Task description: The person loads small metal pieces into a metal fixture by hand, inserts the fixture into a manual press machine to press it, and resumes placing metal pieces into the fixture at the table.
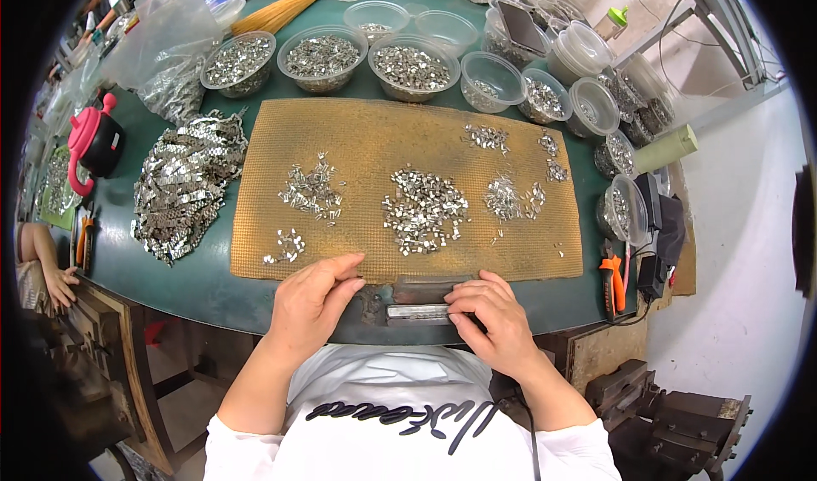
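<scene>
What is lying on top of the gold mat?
The gold mat carries several piles of small silver metal clips. The left hand covers part of its near edge, hiding anything beneath.

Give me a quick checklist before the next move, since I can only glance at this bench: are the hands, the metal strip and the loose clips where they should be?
1. Left hand at the near edge of the gold mat, fingers bent: ok.
2. Right hand touching the metal strip: ok.
3. Strip lying flat in the small fixture at the table edge: ok; whether it is fully seated, cannot tell.
4. Loose metal clips piled on the mat ahead of both hands: ok.
5. Either hand holding a clip: cannot tell, fingers hide it.
6. Orange-handled pliers lying apart at the right: ok.
</scene>
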A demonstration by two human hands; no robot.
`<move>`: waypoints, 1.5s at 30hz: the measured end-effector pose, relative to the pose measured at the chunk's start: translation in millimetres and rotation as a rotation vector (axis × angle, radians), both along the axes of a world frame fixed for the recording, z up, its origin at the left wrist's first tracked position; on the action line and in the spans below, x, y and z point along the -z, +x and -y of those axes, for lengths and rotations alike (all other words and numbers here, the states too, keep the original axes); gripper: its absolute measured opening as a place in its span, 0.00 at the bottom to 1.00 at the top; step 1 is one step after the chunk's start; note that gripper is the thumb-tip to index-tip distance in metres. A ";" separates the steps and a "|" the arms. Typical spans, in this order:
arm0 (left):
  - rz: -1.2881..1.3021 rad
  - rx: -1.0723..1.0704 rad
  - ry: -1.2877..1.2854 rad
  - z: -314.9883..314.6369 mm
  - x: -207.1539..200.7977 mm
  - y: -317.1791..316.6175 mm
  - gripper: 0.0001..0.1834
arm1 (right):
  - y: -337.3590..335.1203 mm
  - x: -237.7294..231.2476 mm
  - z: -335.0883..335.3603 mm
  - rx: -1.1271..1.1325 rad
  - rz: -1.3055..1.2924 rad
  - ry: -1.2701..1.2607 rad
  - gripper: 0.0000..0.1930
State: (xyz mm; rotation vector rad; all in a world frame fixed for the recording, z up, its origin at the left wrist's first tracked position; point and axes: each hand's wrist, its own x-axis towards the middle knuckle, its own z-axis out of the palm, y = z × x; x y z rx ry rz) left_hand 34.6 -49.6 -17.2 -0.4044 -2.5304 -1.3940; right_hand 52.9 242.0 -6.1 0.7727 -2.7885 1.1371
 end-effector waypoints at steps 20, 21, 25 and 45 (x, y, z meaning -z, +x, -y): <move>-0.010 0.243 0.037 -27.8 -0.1 8.4 0.07 | 7.1 5.2 3.2 0.005 -0.196 0.072 0.09; -0.015 0.260 0.042 -29.4 0.5 8.8 0.07 | 7.4 4.9 2.9 0.002 -0.186 0.094 0.09; -0.026 0.299 0.056 -34.6 3.8 10.8 0.07 | 10.4 5.6 0.2 -0.034 -0.298 0.120 0.13; -0.273 0.253 -0.209 -55.5 6.0 18.9 0.10 | -13.8 -14.7 7.0 -0.103 -0.212 0.108 0.11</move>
